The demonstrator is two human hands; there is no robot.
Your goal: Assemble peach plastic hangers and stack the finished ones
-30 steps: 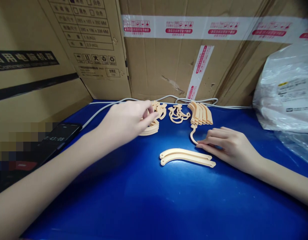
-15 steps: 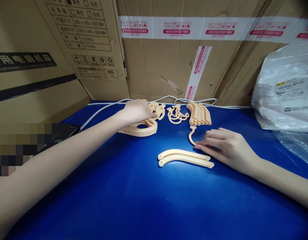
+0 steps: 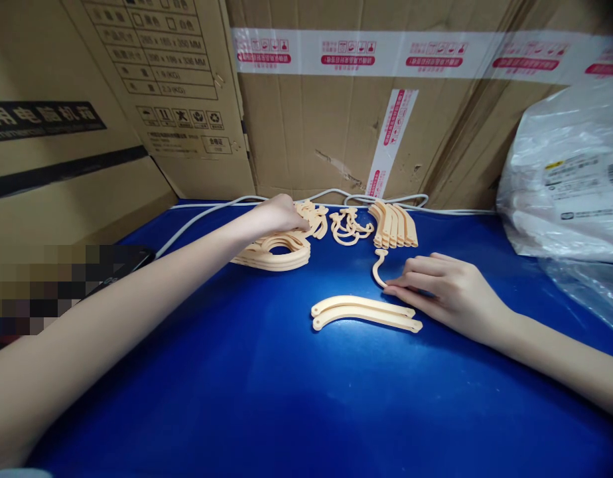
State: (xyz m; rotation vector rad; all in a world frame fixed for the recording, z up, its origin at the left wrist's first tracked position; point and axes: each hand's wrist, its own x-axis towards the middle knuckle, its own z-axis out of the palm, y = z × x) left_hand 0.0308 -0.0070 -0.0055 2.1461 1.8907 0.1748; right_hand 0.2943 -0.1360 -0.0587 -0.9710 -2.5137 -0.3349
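My left hand (image 3: pixel 280 214) reaches to the back of the blue table (image 3: pixel 286 398), its fingers curled on a stack of pale orange curved plastic pieces (image 3: pixel 279 252); what it grips is hidden. My right hand (image 3: pixel 448 289) lies on the table with its fingertips pinched on the lower end of a pale orange hook piece (image 3: pixel 379 267). Two long curved arm pieces (image 3: pixel 366 313) lie together just left of that hand. Behind are a small heap of hooks (image 3: pixel 350 226) and a row of stacked arm pieces (image 3: pixel 393 226).
Taped cardboard boxes (image 3: pixel 336 113) wall the back and left. A white cable (image 3: pixel 202 214) runs along the table's rear edge. A plastic bag (image 3: pixel 570 172) sits at the right. A dark phone (image 3: pixel 122 262) lies at the left edge.
My left hand has stretched farther back onto the stack of curved pieces, uncovering it. My right hand and the hook have stayed put.
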